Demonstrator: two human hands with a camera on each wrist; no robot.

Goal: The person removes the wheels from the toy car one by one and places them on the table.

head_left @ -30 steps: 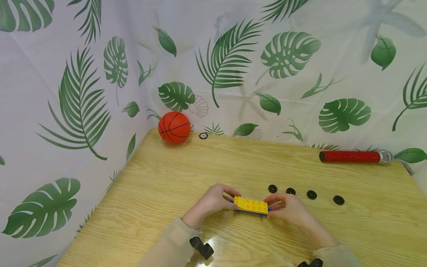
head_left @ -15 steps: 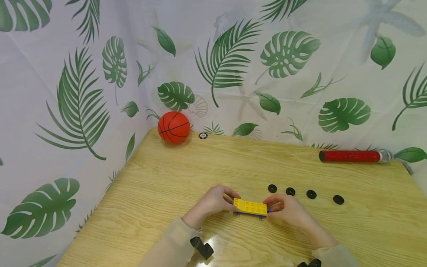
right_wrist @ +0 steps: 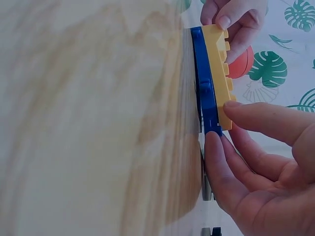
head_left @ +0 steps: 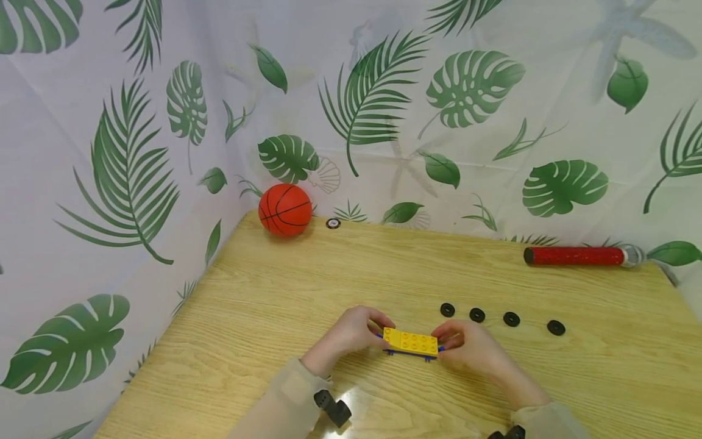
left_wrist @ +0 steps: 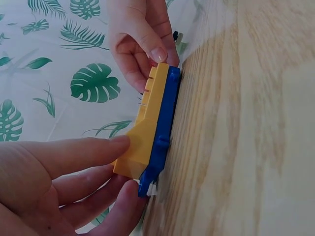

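A yellow studded toy brick (head_left: 419,344) with a sloped left end sits on a blue toy chassis (head_left: 412,353) that has small pegs along its side. My left hand (head_left: 356,330) grips the left end, its thumb and fingertips at the yellow brick and the chassis tip in the left wrist view. At the opposite end my right hand (head_left: 476,349) pinches the toy, fingers on the brick (right_wrist: 216,69) and around the end of the blue chassis (right_wrist: 203,73). The toy is held lengthwise between both hands, close over the wooden table (head_left: 307,268).
Several black toy wheels (head_left: 511,319) lie in a row beyond my right hand. A red cylinder with a clear end (head_left: 581,256) lies at the back right. At the back left are an orange basketball (head_left: 285,210) and a small round disc (head_left: 333,223). Leaf-patterned cloth walls (head_left: 471,140) enclose the table.
The toy has shifted very slightly toward me, with both hands staying on its ends. The wheels and the other things have not moved.
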